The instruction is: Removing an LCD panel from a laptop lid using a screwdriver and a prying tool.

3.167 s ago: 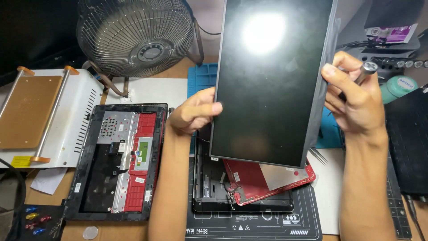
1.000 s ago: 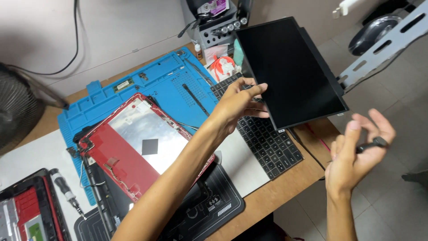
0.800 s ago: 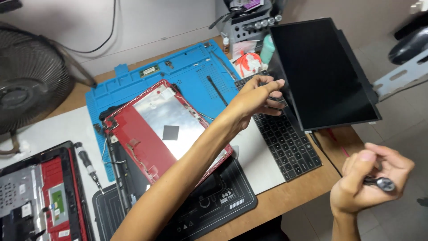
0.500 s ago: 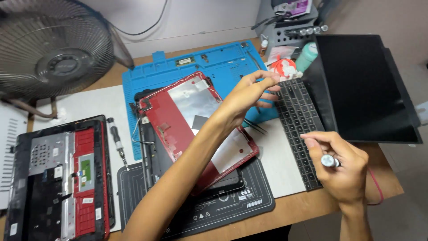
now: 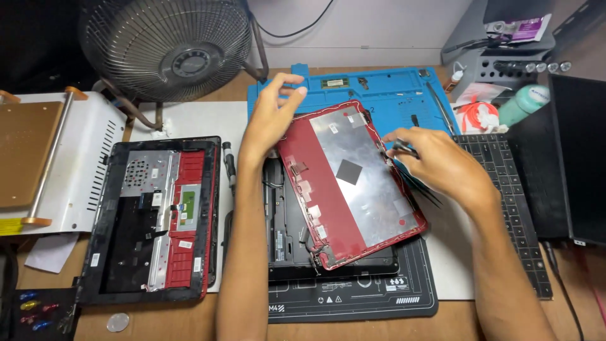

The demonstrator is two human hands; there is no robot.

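Left hand (image 5: 273,113) spread above red lid (image 5: 353,183), right hand (image 5: 435,161) pinching small tool (image 5: 404,149) at its edge; lid looks thin, light, flexible—grip by rim.

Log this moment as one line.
left hand: touching red laptop lid shell | right hand: holding small metal tool at lid edge | black screen panel: aside, right

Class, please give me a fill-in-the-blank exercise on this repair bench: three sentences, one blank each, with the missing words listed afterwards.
1. The left hand touches the top corner of the ____ laptop lid.
2. The right hand holds a small tool at the lid's ____ edge.
3. Behind the open laptop base, at the back of the desk, stands a round ____.

Missing words: red; right; fan
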